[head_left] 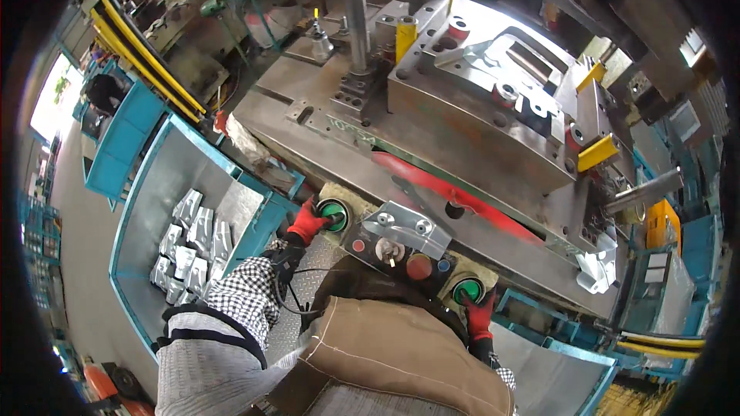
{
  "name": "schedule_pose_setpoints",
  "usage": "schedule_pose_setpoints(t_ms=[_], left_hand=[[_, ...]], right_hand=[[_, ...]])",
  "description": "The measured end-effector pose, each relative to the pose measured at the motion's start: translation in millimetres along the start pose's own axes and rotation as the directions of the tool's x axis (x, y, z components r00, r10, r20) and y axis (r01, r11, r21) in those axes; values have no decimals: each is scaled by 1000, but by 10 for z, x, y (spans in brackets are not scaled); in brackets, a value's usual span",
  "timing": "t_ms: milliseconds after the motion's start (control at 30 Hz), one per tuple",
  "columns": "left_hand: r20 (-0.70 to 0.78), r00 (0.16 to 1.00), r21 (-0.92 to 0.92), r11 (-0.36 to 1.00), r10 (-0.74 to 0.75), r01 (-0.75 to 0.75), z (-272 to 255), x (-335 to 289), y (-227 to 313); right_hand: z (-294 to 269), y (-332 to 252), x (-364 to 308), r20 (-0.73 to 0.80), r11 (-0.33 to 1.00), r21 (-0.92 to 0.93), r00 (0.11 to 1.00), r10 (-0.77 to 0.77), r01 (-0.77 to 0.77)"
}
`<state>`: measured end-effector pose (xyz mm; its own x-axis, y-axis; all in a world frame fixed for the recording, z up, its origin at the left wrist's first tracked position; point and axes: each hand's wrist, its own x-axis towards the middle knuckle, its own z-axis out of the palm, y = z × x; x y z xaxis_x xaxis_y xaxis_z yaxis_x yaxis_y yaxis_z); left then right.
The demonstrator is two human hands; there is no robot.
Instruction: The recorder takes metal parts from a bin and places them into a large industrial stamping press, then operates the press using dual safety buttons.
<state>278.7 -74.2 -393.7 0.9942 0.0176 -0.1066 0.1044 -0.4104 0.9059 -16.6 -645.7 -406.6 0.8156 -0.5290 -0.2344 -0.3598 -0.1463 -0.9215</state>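
My left hand (307, 223), in a red and black glove, is at a round green push button (332, 214) on the left of the control panel. Its fingers are spread, with one digit reaching over the button. A matching green button (468, 290) is under the fingers of my right hand (479, 318), also gloved and spread. Neither hand grips anything. Between them, a bent sheet-metal part (407, 229) with two round holes lies along the panel's upper edge. Below it sit a red mushroom button (418, 266) and a pale rotary knob (388, 249).
Ahead stands a heavy press die (470, 119) with a shiny metal part (493, 50) on top. A steel guide post (354, 19) rises at its left. Several formed parts (189, 243) fill a blue-edged bin (135, 219). Another bent part (597, 266) hangs at the die bed's right end.
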Motion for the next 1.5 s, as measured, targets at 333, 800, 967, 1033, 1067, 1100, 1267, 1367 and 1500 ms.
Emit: schedule_pose_setpoints(t_ms=[333, 800, 967, 1033, 1067, 1100, 1267, 1367, 1500], left_hand=[[114, 979, -249, 949, -170, 194, 255, -27, 293], [145, 988, -155, 985, -55, 77, 139, -32, 365], [145, 989, -268, 961, -30, 69, 151, -64, 459], [124, 992, -244, 969, -2, 32, 93, -48, 405], [128, 991, -216, 975, -30, 57, 37, -53, 360], [134, 989, -181, 980, -57, 81, -12, -43, 337], [500, 865, 44, 999, -44, 25, -283, 171, 742], [747, 633, 478, 827, -204, -298, -492, 801, 1555], [868, 494, 422, 590, -46, -688, -1, 1342, 3997]], right_hand=[[-160, -100, -114, -31, 996, -91, 999, -16, 13], [-90, -181, -136, -52, 985, -172, 999, -16, 7], [-21, -78, -132, -114, 970, -230, 988, -106, 77], [14, -83, -88, -102, 984, -138, 986, -130, 116], [4, -102, -53, -68, 992, -27, 989, -128, 126], [3, -119, -49, -41, 988, 54, 989, -140, 142], [-119, -265, -41, 64, 981, 86, 982, -178, 172], [-114, -118, -138, 0, 995, 20, 995, -99, 99], [-183, -297, -147, -18, 1000, 0, 1000, 19, -19]])
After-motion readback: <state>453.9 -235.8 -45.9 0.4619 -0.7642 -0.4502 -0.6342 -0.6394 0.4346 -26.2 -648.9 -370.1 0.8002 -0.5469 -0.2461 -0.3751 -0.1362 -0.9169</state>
